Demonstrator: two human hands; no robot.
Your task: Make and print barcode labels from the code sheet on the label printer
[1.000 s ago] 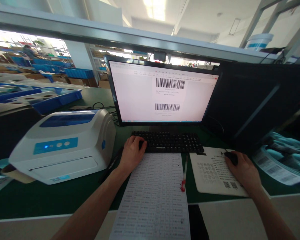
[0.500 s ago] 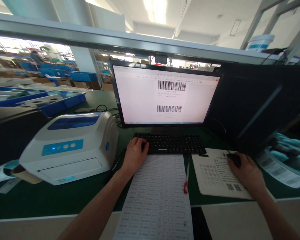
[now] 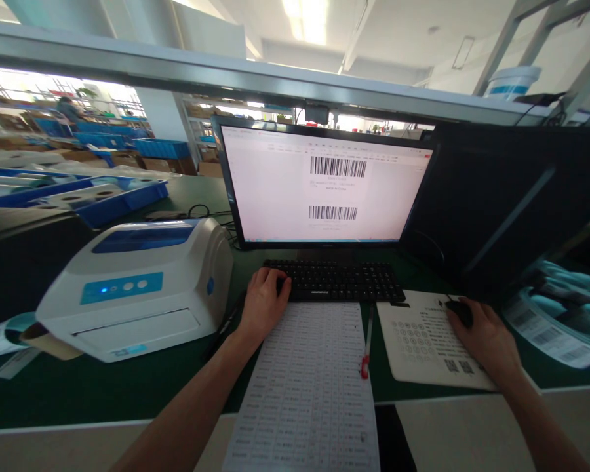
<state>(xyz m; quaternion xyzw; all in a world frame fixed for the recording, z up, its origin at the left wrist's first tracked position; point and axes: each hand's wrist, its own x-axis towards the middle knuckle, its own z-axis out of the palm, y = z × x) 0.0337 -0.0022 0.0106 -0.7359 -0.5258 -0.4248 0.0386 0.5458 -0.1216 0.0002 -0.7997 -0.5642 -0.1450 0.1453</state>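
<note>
My left hand (image 3: 261,305) rests on the left end of the black keyboard (image 3: 344,282), fingers curled loosely over the keys, holding nothing. My right hand (image 3: 486,341) is wrapped over a black mouse (image 3: 459,311) on a white printed mouse pad (image 3: 423,337). A long printed sheet of small rows (image 3: 307,387) lies between my arms, below the keyboard. A red-tipped pen (image 3: 366,347) lies along the sheet's right edge. The monitor (image 3: 324,187) shows a white page with two barcodes.
A white and blue label printer (image 3: 132,288) stands left of the keyboard. A dark panel (image 3: 511,203) rises at the right, with bagged items and barcode labels (image 3: 560,321) beyond it. Blue trays (image 3: 78,196) sit at the far left. A metal beam (image 3: 226,75) runs overhead.
Both hands stay where they were, on the keyboard and on the mouse. Only the view shifted slightly, first to the left, then barely at all.
</note>
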